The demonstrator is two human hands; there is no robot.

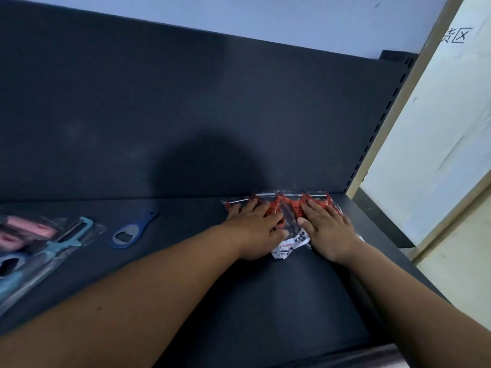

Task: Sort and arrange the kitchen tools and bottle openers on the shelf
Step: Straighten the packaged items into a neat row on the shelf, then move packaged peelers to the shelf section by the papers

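Several red kitchen tools in clear plastic bags [288,208] lie in a row against the back panel at the right end of the dark shelf [279,301]. My left hand [255,229] lies flat on the left bags with straight fingers. My right hand [328,232] presses flat on the right bags. A white label [289,245] shows between the two hands. A blue bottle opener [130,232] lies loose on the shelf to the left. Further left is a teal peeler in a bag [66,240].
Blurred pink and blue packaged tools [18,243] sit at the far left edge. The shelf's dark back panel [186,115] rises behind. A slotted upright [382,123] and a pale wall panel [438,128] bound the shelf on the right.
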